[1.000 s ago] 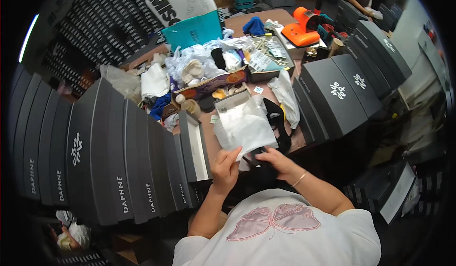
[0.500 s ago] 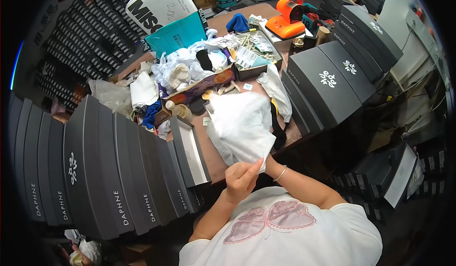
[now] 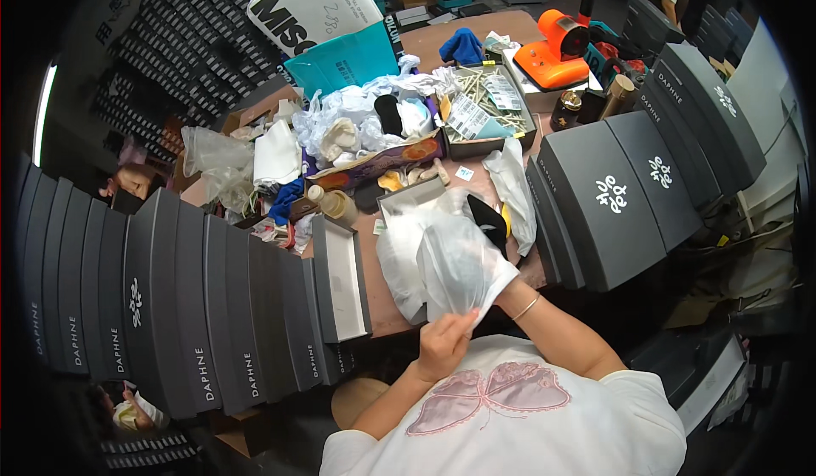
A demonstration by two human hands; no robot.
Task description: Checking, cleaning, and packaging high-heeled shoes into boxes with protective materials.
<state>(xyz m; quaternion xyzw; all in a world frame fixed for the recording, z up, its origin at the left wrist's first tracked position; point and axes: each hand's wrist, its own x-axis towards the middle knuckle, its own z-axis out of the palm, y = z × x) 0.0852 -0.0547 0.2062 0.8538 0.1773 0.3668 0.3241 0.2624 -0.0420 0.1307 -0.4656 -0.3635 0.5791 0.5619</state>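
Observation:
A thin white translucent bag (image 3: 459,259) is held over the near edge of the table. My left hand (image 3: 446,340) pinches its lower rim between thumb and fingers. My right hand (image 3: 513,294) reaches into the bag up to the wrist, which wears a bracelet. Its fingers are hidden, showing only as a blurred shape through the material. Beneath and beside the bag lies white wrapping paper (image 3: 395,259) in an open box (image 3: 414,194). A black item with a yellow part (image 3: 489,221) is just right of the bag; I cannot make out its kind.
Dark grey shoeboxes (image 3: 170,297) stand in a row at left; more boxes (image 3: 586,195) are stacked at right. An open narrow box (image 3: 340,280) is near my left arm. Farther back are a carton of crumpled paper (image 3: 365,170), a tray of sticks (image 3: 489,106) and an orange device (image 3: 557,51).
The bag has opened out and bulged, and my right hand has gone deeper into it. My left hand still grips the rim, slightly lower. The view has shifted a little.

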